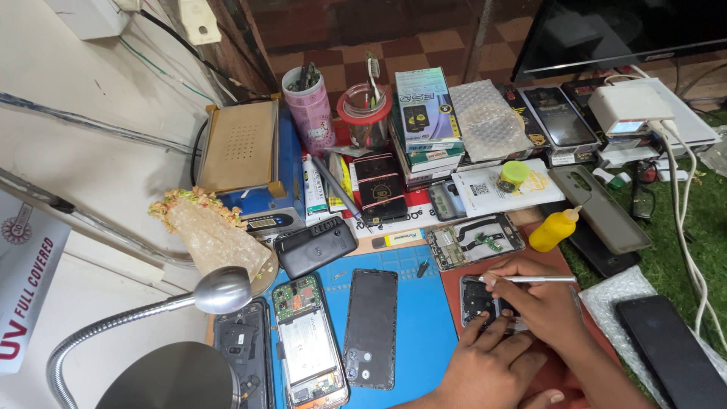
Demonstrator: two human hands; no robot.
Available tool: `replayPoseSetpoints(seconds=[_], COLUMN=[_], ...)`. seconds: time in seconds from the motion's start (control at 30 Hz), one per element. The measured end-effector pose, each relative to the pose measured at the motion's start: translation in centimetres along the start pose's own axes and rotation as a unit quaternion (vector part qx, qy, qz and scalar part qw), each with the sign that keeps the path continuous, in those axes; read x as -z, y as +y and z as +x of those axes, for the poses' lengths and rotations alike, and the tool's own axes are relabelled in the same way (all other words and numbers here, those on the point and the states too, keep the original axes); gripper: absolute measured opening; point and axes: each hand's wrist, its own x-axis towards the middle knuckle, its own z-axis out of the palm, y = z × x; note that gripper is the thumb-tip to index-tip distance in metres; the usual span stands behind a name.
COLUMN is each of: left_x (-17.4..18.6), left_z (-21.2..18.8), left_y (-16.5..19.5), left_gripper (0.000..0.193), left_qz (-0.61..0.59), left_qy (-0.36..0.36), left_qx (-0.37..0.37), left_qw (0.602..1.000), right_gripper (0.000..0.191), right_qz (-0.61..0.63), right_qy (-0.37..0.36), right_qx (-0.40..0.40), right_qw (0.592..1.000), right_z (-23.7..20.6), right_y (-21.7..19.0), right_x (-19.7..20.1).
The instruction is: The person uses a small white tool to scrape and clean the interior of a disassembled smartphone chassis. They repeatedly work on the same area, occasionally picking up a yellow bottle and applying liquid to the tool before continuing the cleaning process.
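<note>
My right hand grips a thin metal tool, held level, its tip at the left above an opened dark phone. That phone lies on a reddish mat. My left hand rests flat on the phone's near edge and pins it down, its fingers spread. Much of the phone is hidden under both hands.
A blue work mat carries a dark phone back and an opened phone with a green board. A yellow squeeze bottle, a phone frame, stacked boxes, a desk lamp and white cables crowd around.
</note>
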Motion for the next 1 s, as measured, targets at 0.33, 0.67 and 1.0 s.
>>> replayPoseSetpoints(seconds=[0.33,0.67,1.0], left_x=[-0.2,-0.1,0.1], left_z=[-0.2,-0.1,0.0], left_y=[0.0,0.1,0.2], left_gripper=[0.054,0.055,0.053], left_qz=[-0.012,0.006,0.001], left_qy=[0.008,0.009,0.003], left_qx=[0.004,0.003,0.002], left_qw=[1.0,1.0,1.0], right_gripper=[0.016,0.01,0.011], right_qz=[-0.067,0.024,0.012], right_qy=[-0.034,0.021,-0.002], right_qx=[0.008,-0.009,-0.022], right_qw=[0.997,0.999,1.0], right_z=[0.3,0.0,0.2], right_y=[-0.5,0.8,0.7], right_x=[-0.4,0.1,0.1])
